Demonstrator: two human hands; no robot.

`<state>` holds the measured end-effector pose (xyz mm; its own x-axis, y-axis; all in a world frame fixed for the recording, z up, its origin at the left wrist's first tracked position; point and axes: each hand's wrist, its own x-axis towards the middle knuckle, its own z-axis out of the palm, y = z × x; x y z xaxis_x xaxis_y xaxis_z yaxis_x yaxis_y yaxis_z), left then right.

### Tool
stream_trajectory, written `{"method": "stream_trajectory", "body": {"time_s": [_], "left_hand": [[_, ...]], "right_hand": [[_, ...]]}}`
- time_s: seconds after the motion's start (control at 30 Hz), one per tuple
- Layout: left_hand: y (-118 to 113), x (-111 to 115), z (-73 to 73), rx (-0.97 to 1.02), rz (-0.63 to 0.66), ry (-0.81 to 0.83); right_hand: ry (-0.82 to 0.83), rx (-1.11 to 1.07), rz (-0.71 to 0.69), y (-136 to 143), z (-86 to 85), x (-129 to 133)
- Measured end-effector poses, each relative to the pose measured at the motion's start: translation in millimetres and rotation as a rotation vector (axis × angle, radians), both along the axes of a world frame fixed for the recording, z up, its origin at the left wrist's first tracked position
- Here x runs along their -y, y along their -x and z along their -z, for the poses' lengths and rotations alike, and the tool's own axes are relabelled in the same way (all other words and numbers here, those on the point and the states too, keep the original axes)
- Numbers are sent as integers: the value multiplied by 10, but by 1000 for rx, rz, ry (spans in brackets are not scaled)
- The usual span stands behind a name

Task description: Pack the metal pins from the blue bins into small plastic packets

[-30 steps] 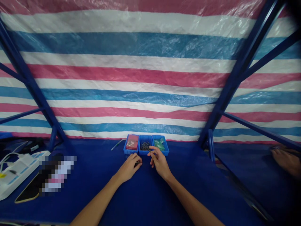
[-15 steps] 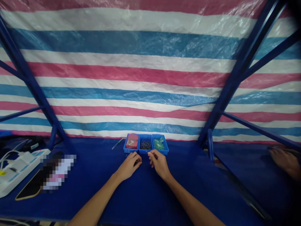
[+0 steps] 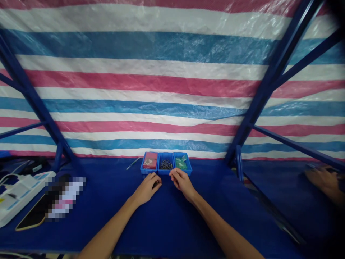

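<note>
Three small blue bins stand side by side at the back of the table. In the left bin [image 3: 149,171] are a red piece and something pale. The middle bin [image 3: 165,172] holds a heap of small dark metal pieces that look like screws [image 3: 166,164]. Green pieces in clear plastic [image 3: 181,162] lie in the right bin [image 3: 190,169]. My left hand [image 3: 147,187] rests on the table before the left bin, fingers curled round something small I cannot make out. My right hand [image 3: 183,182] is closed in a pinch just before the middle and right bins; its contents are hidden.
A pen [image 3: 133,163] lies left of the bins. Farther left are a phone [image 3: 31,216], a blurred-out patch and a white power strip [image 3: 27,194] with plugs. Blue metal posts [image 3: 249,115] flank a striped tarp [image 3: 151,108]. Another person's hand [image 3: 323,180] shows at far right.
The view has shifted slightly. My right fingertips have drawn closer together, and the small piece seen at them before is hard to see now. My left hand has hardly moved.
</note>
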<state>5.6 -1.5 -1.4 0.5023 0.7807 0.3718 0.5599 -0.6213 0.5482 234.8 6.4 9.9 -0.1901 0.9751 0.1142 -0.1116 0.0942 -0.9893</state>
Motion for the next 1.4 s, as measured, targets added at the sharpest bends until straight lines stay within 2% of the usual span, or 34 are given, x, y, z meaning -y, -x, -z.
{"method": "stream_trajectory", "body": {"time_s": [0.13,0.23,0.33,0.53,0.67,0.77,0.93,1.1,1.27,1.4], "left_hand": [[-5,12,-27,-3,-7,13],[-3,7,-18,-6,-3,12],[4,-5,3,0,4,0],[11,-8,23,-3,-4,-1],[9,-9,27,-3,1,-14],[8,-13,26,-6,2,-14],[8,-16,19,-11,-2,-5],[13,-5,-4,-18,14,-20],[22,15,-33,-17,62,-37],[19,5,-13,-16,51,-26]], "right_hand": [[-385,424,246,-23,73,29],[-486,566,298,-20,93,59],[-406,478,251,13,80,66],[44,29,29,89,30,49],[150,-101,-36,96,37,42],[142,-115,-19,103,53,39],[47,-50,39,93,-22,31],[-78,29,16,14,-64,-14],[-307,382,50,12,107,-9],[-491,673,-11,86,175,55]]}}
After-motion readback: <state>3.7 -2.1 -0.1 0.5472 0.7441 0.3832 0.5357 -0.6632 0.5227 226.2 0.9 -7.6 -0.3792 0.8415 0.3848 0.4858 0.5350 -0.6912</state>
